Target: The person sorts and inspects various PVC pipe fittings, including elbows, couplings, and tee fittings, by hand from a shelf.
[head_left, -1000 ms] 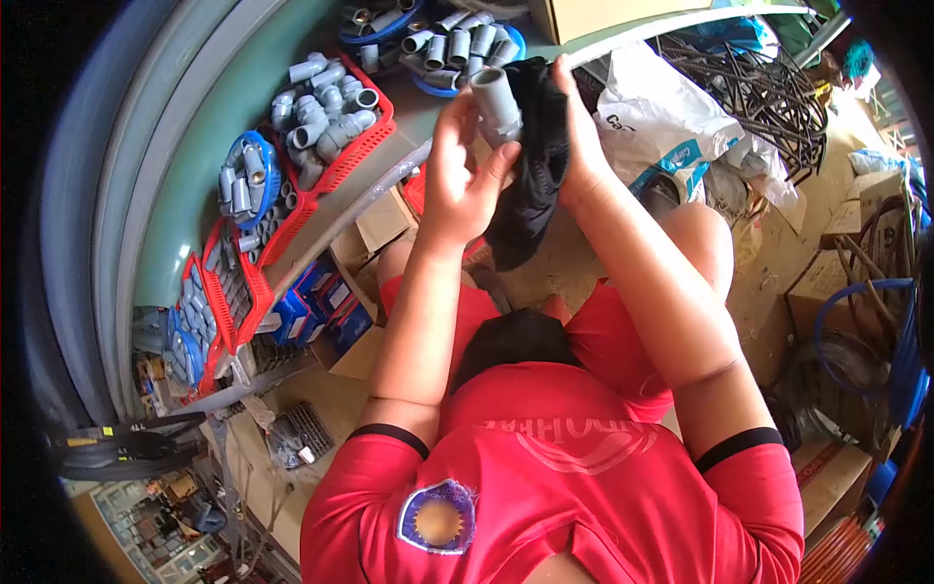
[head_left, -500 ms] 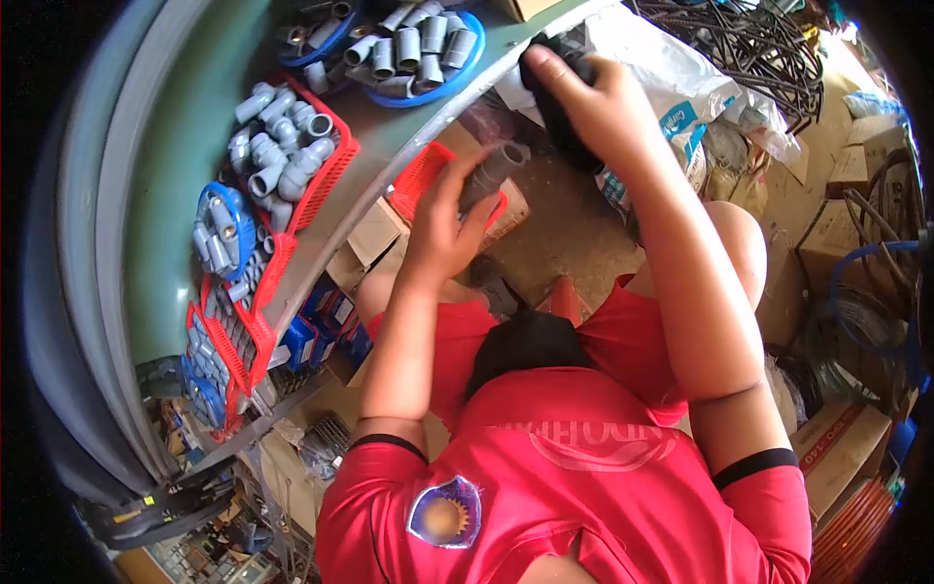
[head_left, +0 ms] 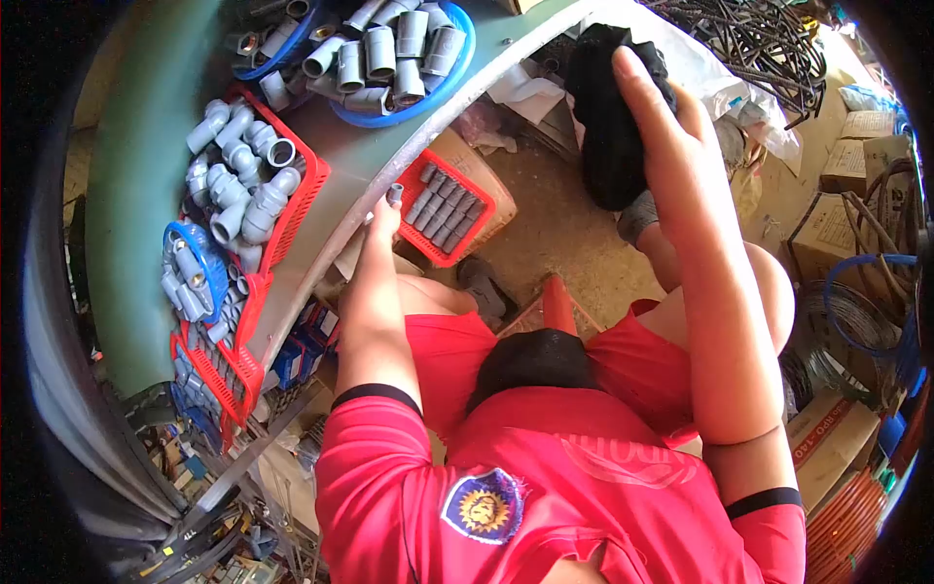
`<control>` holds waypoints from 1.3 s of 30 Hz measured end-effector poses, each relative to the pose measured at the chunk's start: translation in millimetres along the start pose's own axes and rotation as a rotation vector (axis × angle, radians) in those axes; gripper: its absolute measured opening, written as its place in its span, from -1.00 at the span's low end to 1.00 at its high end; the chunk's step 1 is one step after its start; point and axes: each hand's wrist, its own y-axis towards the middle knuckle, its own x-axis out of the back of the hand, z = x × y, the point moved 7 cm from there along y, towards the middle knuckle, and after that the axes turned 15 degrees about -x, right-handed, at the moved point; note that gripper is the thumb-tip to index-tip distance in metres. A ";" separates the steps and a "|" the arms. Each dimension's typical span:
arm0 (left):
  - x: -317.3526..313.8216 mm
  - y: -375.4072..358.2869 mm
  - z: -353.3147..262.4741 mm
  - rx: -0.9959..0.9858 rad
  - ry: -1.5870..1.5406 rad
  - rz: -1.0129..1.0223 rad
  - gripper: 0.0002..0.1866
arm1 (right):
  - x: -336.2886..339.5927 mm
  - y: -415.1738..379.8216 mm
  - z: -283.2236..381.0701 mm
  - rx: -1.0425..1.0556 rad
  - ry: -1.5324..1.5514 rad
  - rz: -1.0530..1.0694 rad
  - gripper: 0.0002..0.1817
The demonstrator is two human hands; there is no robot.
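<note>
My left hand (head_left: 384, 219) is at the edge of the green table (head_left: 341, 200), its fingers closed on a grey pipe fitting (head_left: 395, 193). Just right of it, below the tabletop, a red basket (head_left: 405, 234) holds rows of grey fittings (head_left: 446, 209). My right hand (head_left: 671, 127) grips a black cloth-like item (head_left: 611, 127), raised over the floor at the upper right. On the table, a red basket (head_left: 309, 200) holds larger grey elbow fittings (head_left: 233, 185), and a blue-rimmed tray (head_left: 465, 68) carries grey sleeves (head_left: 381, 51).
White plastic bags (head_left: 744, 92) and dark bent metal rods (head_left: 749, 44) lie at the upper right. Cardboard boxes (head_left: 827, 438) and coiled cable (head_left: 846, 316) line the right side. My legs are on either side of a red object (head_left: 557, 304) on the floor.
My left hand has moved left to the table edge with a grey fitting, uncovering the basket below. My right hand and the black item have shifted right and slightly down.
</note>
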 end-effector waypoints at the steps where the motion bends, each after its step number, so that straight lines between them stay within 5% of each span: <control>1: 8.2 0.5 -19.9 -0.002 0.116 0.065 -0.46 | -2.7 -0.7 -2.9 -0.032 0.015 0.023 -0.28; 5: 9.0 11.6 -48.8 0.017 0.239 0.119 -0.48 | -5.9 8.7 -18.7 -0.107 0.060 0.109 -0.42; 7: -13.3 16.5 -13.3 0.066 0.182 0.107 -0.49 | -7.8 11.1 -23.3 -0.113 0.073 0.136 -0.43; 29: -50.9 22.5 -5.7 0.183 -0.056 0.243 -0.61 | -29.5 8.9 -24.7 -0.056 -0.029 0.125 -0.34; 35: -48.1 25.0 -4.8 0.068 0.122 0.212 -0.52 | -31.4 3.0 -13.0 -0.032 -0.055 0.110 -0.34; 39: -33.6 16.4 -14.2 0.200 0.128 0.213 -0.42 | -43.1 12.9 -8.3 0.033 -0.019 0.105 -0.34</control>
